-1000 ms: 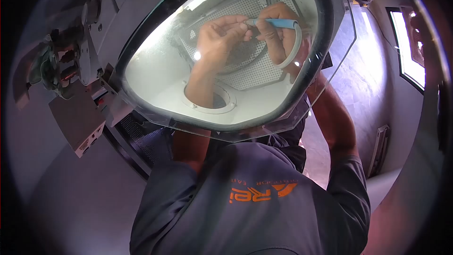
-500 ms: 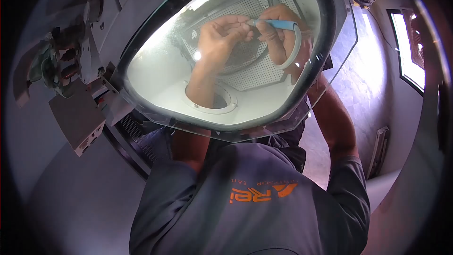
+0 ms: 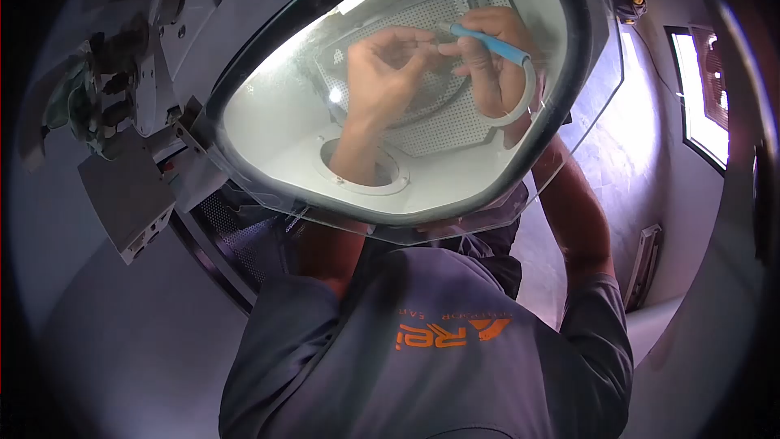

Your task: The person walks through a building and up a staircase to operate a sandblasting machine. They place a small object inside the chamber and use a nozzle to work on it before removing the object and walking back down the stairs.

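Head view: past a dark grey shirt with orange lettering (image 3: 422,390), behind a black-rimmed clear window (image 3: 578,45), the left hand (image 3: 383,77) reaches through a round white port (image 3: 382,189), fingertips drawn together; I cannot tell whether they hold anything. The right hand's (image 3: 491,69) grip pinches a slim blue pen-shaped handpiece (image 3: 490,43) with a pale curved hose (image 3: 528,96), before a light perforated plate (image 3: 439,136).

To me this looks like a workshop: the left hand (image 3: 383,77) and right hand (image 3: 497,81) are inside a white box (image 3: 272,134), in front of a holey plate (image 3: 443,136), with a blue tool (image 3: 490,43) in the right one.
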A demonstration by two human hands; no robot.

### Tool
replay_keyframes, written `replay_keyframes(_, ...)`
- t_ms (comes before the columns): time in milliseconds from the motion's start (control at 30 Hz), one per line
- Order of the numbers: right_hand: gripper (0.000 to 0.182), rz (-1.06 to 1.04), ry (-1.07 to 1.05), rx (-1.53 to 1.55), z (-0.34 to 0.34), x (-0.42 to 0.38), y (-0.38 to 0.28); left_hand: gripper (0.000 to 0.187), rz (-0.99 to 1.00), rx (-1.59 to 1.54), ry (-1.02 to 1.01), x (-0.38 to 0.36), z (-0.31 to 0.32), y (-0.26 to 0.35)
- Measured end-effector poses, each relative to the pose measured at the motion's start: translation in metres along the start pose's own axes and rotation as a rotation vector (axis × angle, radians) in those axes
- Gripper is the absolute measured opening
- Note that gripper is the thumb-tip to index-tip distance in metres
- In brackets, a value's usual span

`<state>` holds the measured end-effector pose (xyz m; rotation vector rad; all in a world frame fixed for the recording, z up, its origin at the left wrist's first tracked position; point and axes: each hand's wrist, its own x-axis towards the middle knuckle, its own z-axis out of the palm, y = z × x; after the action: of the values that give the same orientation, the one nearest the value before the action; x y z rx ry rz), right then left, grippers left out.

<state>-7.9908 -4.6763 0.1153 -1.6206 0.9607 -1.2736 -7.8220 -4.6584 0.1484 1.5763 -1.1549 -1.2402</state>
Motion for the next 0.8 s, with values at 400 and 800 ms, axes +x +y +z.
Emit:
replay_keyframes(400,0.028,0.037,0.001,0.104,0.001,0.0,-0.003,0.017,0.033,0.053,-0.03,-0.005,-0.003,-0.002)
replay_keyframes(800,0.029,0.041,-0.006,0.126,0.002,-0.001,0.0,0.017,0.135,0.07,-0.061,-0.001,-0.005,-0.013)
